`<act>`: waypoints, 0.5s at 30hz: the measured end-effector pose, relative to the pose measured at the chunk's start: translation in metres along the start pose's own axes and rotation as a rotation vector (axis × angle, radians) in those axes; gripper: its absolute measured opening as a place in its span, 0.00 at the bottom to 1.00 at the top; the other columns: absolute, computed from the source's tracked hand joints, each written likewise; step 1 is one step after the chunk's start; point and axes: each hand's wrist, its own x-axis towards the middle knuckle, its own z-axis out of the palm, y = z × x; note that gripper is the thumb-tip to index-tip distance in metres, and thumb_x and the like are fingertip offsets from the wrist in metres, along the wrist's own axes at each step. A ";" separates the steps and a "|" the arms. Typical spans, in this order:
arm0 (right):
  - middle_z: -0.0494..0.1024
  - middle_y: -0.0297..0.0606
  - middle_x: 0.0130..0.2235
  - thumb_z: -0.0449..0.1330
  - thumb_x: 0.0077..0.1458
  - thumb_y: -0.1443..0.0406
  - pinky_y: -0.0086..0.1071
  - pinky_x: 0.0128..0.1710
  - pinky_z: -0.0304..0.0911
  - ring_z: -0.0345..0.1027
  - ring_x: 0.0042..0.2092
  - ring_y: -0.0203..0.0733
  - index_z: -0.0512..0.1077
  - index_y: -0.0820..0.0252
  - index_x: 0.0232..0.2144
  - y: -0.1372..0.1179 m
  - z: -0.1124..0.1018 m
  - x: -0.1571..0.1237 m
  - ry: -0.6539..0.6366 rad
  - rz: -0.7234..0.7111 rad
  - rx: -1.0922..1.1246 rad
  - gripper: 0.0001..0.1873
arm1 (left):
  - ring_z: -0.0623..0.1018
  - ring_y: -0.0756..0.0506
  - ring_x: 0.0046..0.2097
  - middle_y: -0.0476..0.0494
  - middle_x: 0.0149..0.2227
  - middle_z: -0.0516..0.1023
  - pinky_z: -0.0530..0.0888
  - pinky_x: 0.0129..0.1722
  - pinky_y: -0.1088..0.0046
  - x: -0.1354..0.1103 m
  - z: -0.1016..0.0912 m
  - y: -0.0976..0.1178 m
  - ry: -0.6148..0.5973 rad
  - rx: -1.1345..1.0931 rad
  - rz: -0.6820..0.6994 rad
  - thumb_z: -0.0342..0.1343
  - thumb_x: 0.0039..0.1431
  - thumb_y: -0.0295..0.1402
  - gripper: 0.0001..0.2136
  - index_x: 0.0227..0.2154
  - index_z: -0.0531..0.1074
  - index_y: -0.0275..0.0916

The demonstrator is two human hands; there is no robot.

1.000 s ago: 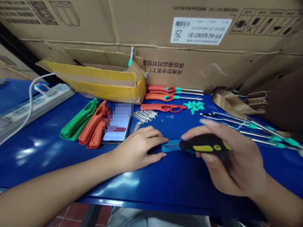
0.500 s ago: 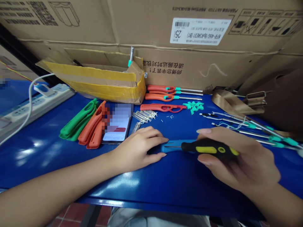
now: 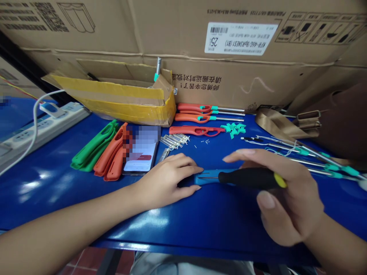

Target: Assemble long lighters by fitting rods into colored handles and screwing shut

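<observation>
My left hand [image 3: 166,179] lies on the blue table [image 3: 200,221], its curled fingers pressing down a blue plastic lighter shell [image 3: 206,178]. My right hand [image 3: 283,194] grips a screwdriver [image 3: 246,178] with a black and yellow handle. The metal tip points left into the blue shell, just right of my left fingertips. Much of the shell is hidden under my left hand and behind the screwdriver.
Green shells [image 3: 94,145] and orange shells [image 3: 113,156] lie left beside a phone [image 3: 142,154]. Small metal tubes [image 3: 174,140], assembled orange lighters [image 3: 206,112], teal clips [image 3: 234,129] and wired metal rods [image 3: 309,156] lie behind. A yellow-taped carton [image 3: 120,95], big cardboard boxes and a power strip [image 3: 43,122] border the table.
My right hand has turned the screwdriver handle about its axis, so its yellow patch has rolled mostly out of sight, and my thumb has dropped below it. My left hand has stayed put.
</observation>
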 end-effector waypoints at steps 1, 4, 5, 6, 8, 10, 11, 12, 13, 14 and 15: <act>0.79 0.47 0.57 0.54 0.62 0.69 0.39 0.48 0.75 0.77 0.54 0.48 0.63 0.61 0.65 -0.001 0.001 0.000 -0.008 0.006 0.038 0.29 | 0.76 0.41 0.49 0.40 0.48 0.78 0.73 0.51 0.62 0.000 0.000 0.000 0.001 0.002 0.000 0.61 0.66 0.34 0.16 0.55 0.75 0.35; 0.83 0.44 0.47 0.57 0.60 0.72 0.37 0.41 0.75 0.80 0.45 0.45 0.64 0.60 0.63 -0.002 0.001 0.004 -0.022 -0.006 0.019 0.28 | 0.76 0.41 0.49 0.40 0.48 0.78 0.73 0.51 0.62 0.000 0.000 0.000 0.005 0.003 0.004 0.61 0.66 0.34 0.16 0.54 0.75 0.36; 0.83 0.40 0.41 0.59 0.60 0.72 0.36 0.36 0.74 0.80 0.38 0.43 0.66 0.59 0.60 -0.001 0.001 0.005 -0.023 -0.037 -0.031 0.26 | 0.76 0.41 0.49 0.40 0.48 0.78 0.73 0.51 0.62 0.000 0.000 0.000 0.005 0.004 0.002 0.61 0.66 0.34 0.16 0.54 0.75 0.36; 0.83 0.36 0.36 0.61 0.61 0.71 0.35 0.32 0.73 0.79 0.33 0.42 0.67 0.57 0.58 -0.001 0.000 0.006 -0.020 -0.067 -0.087 0.23 | 0.76 0.41 0.49 0.40 0.47 0.78 0.73 0.51 0.62 0.000 0.001 -0.001 0.005 0.005 0.002 0.61 0.66 0.34 0.16 0.54 0.75 0.36; 0.83 0.37 0.35 0.61 0.63 0.68 0.36 0.32 0.73 0.79 0.32 0.43 0.68 0.57 0.56 0.000 -0.001 0.006 -0.010 -0.092 -0.146 0.20 | 0.76 0.41 0.49 0.41 0.47 0.78 0.73 0.51 0.62 0.000 0.001 -0.001 0.002 0.007 0.001 0.61 0.66 0.35 0.16 0.54 0.75 0.36; 0.83 0.44 0.46 0.57 0.64 0.66 0.40 0.39 0.76 0.81 0.42 0.48 0.67 0.59 0.60 0.001 -0.001 0.004 -0.011 -0.038 -0.070 0.22 | 0.76 0.41 0.49 0.41 0.48 0.78 0.73 0.51 0.62 0.001 0.001 -0.001 0.002 0.009 0.004 0.61 0.66 0.35 0.16 0.54 0.75 0.36; 0.81 0.47 0.51 0.56 0.64 0.66 0.41 0.43 0.76 0.80 0.47 0.50 0.65 0.59 0.63 0.000 -0.001 0.003 -0.021 0.010 -0.006 0.25 | 0.76 0.41 0.49 0.40 0.48 0.78 0.73 0.51 0.62 0.001 0.001 -0.001 0.002 0.008 0.007 0.61 0.66 0.35 0.16 0.55 0.75 0.36; 0.79 0.47 0.55 0.55 0.64 0.68 0.42 0.46 0.76 0.79 0.50 0.51 0.62 0.59 0.66 0.000 0.000 0.003 -0.031 0.051 0.048 0.29 | 0.76 0.41 0.49 0.40 0.48 0.78 0.73 0.51 0.62 0.001 0.000 -0.001 0.001 0.007 0.009 0.61 0.66 0.35 0.16 0.55 0.74 0.36; 0.79 0.46 0.55 0.56 0.63 0.69 0.42 0.47 0.76 0.79 0.50 0.50 0.60 0.58 0.68 0.000 0.001 0.002 -0.037 0.070 0.077 0.31 | 0.76 0.41 0.49 0.40 0.48 0.78 0.73 0.51 0.62 0.000 0.000 -0.001 0.002 0.006 0.010 0.61 0.67 0.35 0.16 0.55 0.74 0.36; 0.81 0.44 0.53 0.57 0.63 0.69 0.42 0.46 0.76 0.80 0.48 0.49 0.59 0.55 0.68 -0.001 0.002 0.003 -0.036 0.069 0.069 0.33 | 0.76 0.41 0.49 0.40 0.48 0.78 0.73 0.51 0.62 0.000 0.000 -0.001 0.001 0.006 0.011 0.61 0.67 0.35 0.16 0.55 0.74 0.36; 0.83 0.41 0.49 0.60 0.62 0.69 0.41 0.45 0.77 0.81 0.44 0.48 0.60 0.53 0.68 -0.001 0.002 0.004 -0.030 0.055 0.032 0.33 | 0.76 0.41 0.49 0.40 0.48 0.78 0.73 0.51 0.62 0.000 0.000 -0.001 0.001 0.007 0.011 0.61 0.67 0.35 0.16 0.55 0.74 0.37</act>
